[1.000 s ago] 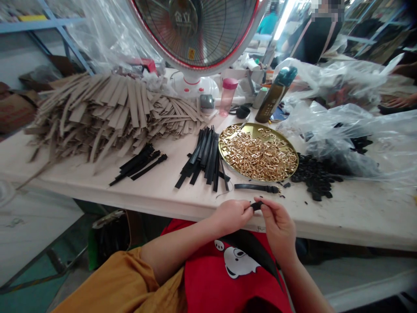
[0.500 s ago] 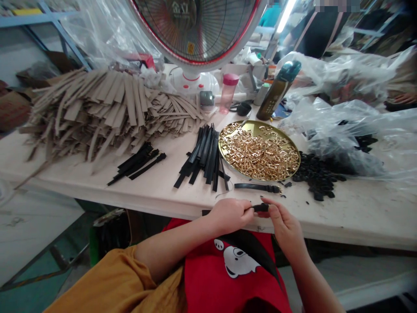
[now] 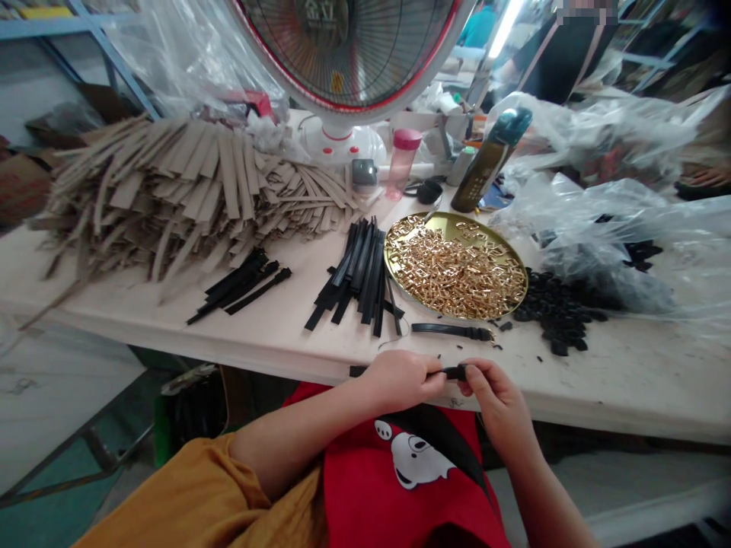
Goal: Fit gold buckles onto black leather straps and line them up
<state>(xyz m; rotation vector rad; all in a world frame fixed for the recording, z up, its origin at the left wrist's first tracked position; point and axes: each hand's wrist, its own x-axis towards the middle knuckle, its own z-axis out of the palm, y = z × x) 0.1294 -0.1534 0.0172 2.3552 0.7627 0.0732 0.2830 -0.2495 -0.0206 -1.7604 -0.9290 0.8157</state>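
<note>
Across the table's front edge lies a black strap [image 3: 454, 372], gripped between both hands. My left hand [image 3: 403, 379] is closed around its middle, and the strap's tail sticks out on the left. At the other end, my right hand [image 3: 496, 390] pinches the tip between thumb and fingers; what the fingertips cover is hidden. Just beyond my hands rests another black strap [image 3: 448, 330] with a gold buckle at its right end. Behind it stands a round gold tray [image 3: 391, 272] heaped with gold buckles [image 3: 457, 266].
Black straps [image 3: 357, 270] are stacked left of the tray, with a smaller bundle [image 3: 243, 281] farther left. Small black loops [image 3: 557, 308] and plastic bags [image 3: 611, 236] lie right. Grey strips [image 3: 188, 183], a fan [image 3: 348, 53], a pink bottle [image 3: 403, 164] and a spray can [image 3: 491, 160] stand behind.
My right hand's fingers have closed in on the strap's end, covering more of it. My left hand keeps its hold in nearly the same place.
</note>
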